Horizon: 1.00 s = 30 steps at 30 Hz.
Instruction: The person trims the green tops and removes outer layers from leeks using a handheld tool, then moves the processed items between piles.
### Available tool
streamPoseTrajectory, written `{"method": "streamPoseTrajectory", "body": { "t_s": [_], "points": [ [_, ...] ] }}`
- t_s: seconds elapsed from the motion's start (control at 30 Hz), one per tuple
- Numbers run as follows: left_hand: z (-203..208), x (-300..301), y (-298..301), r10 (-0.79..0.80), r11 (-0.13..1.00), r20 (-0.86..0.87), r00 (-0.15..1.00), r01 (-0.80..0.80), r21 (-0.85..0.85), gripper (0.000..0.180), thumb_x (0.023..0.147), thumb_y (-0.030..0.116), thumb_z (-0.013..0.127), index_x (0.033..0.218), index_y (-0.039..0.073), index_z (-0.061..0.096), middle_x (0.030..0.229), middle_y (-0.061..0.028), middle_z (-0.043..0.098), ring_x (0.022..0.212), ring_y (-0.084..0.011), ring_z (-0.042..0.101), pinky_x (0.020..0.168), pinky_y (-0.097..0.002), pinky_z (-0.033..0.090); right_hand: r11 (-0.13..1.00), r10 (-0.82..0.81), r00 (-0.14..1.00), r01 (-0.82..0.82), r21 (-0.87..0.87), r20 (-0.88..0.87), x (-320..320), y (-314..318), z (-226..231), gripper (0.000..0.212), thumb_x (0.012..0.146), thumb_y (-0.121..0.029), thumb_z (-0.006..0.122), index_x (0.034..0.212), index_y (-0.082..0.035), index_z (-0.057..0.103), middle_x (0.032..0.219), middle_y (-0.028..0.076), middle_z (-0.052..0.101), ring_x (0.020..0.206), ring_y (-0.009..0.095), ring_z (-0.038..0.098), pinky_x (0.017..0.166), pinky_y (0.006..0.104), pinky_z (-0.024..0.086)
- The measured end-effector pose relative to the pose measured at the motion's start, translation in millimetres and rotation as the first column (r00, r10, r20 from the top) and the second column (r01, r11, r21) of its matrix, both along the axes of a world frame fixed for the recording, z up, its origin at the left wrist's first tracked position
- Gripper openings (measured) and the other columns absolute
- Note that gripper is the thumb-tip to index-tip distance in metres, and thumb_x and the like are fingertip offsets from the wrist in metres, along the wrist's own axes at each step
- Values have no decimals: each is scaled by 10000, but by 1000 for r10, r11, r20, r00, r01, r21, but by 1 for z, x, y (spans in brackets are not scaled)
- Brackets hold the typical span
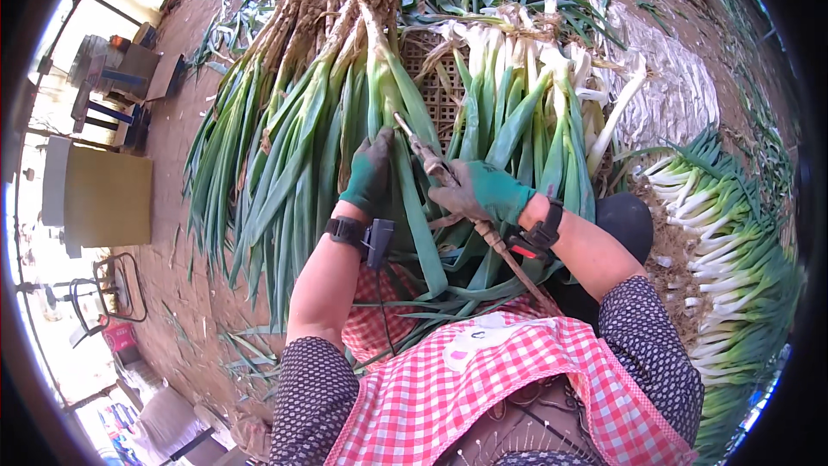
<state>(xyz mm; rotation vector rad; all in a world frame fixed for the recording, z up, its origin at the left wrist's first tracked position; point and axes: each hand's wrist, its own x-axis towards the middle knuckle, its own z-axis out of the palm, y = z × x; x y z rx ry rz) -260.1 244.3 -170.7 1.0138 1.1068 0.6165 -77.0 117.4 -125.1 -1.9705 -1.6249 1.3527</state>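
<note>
while the leek (pixel 382 91) is lying just ahead of my left hand (pixel 369 174), its long axis is running away from me, roots at the far end and leaves trailing back my way. my left hand is sitting nearer to it, fingers together and apparently resting against it, though from above i cannot tell whether they are gripping. to the right, my right hand (pixel 483 192) is clamping round a slim wand (pixel 424 154), whose tip is pointing forward and leftward at the leek.

no legible text, labels; no readable numbers
</note>
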Motion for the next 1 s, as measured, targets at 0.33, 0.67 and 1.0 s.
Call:
{"method": "streamPoseTrajectory", "body": {
  "t_s": [0.33, 0.67, 1.0],
  "points": [
    [3, 2, 8, 9, 999, -51, 999, -12, -52, 816, 1045, 694, 373, 1201, -50, 669, 976, -137, 734, 855, -211, 714, 766, -366, 589, 992, -48, 998, 43, 121, 41, 14, 116, -2, 516, 877, -495, 610, 837, 13, 688, 714, 193, 693, 732, 319, 738, 719, 444, 568],
    [-9, -1, 14, 122, 965, 60, 991, -104, -239, 627, 1066, 603, 439, 1207, 33, 659, 928, -106, 727, 712, -217, 717, 659, -386, 625, 949, 155, 934, -231, 214, 321, 23, 263, -13, 516, 876, -412, 544, 1118, 2, 736, 1167, 338, 673, 1122, 461, 676, 949, 482, 534],
    [-30, 2, 16, 337, 898, 235, 912, -235, -373, 619, 1050, 609, 467, 1172, 33, 659, 958, -158, 729, 734, -302, 728, 630, -483, 645, 995, -90, 984, 81, 62, 151, 5, 111, -16, 569, 897, -535, 602, 1176, -52, 716, 1084, 280, 730, 1073, 428, 711, 952, 471, 554]
  ]
}}
